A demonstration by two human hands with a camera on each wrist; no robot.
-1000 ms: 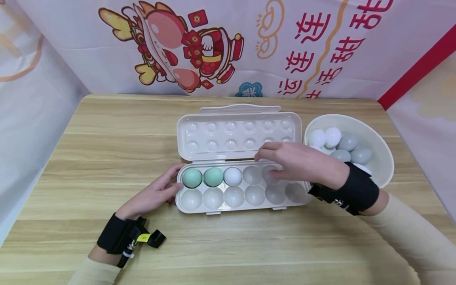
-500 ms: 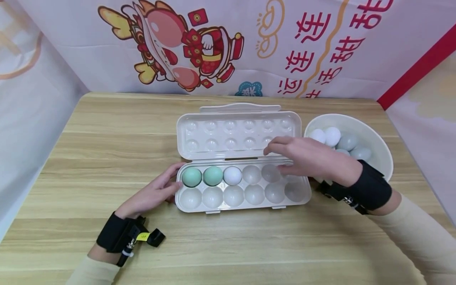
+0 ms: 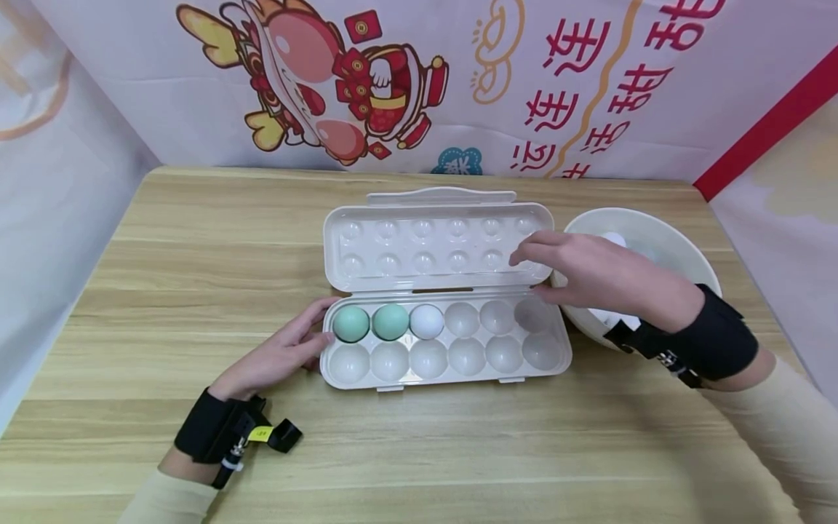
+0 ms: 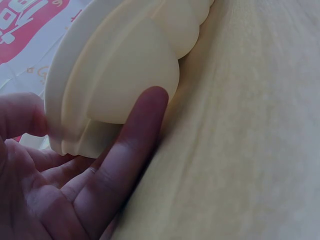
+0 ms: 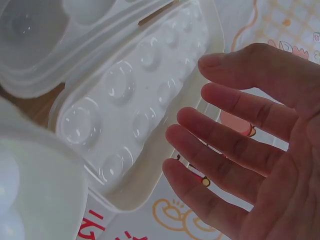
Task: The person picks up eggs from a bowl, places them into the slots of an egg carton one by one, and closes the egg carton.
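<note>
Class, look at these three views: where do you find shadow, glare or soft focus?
Head view: mostly crisp, a soft shadow on the pale wood-grain table beside the beige right sleeve; left wrist view: dim, the bare left hand shaded, the table's grain blurred; right wrist view: small glints on the dimpled white plastic lid, the rounded cream bowl looking soft.

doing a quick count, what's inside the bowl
White eggs show in the bowl; the right hand and wristband cover part of the inside, so the full count can't be told.
</note>
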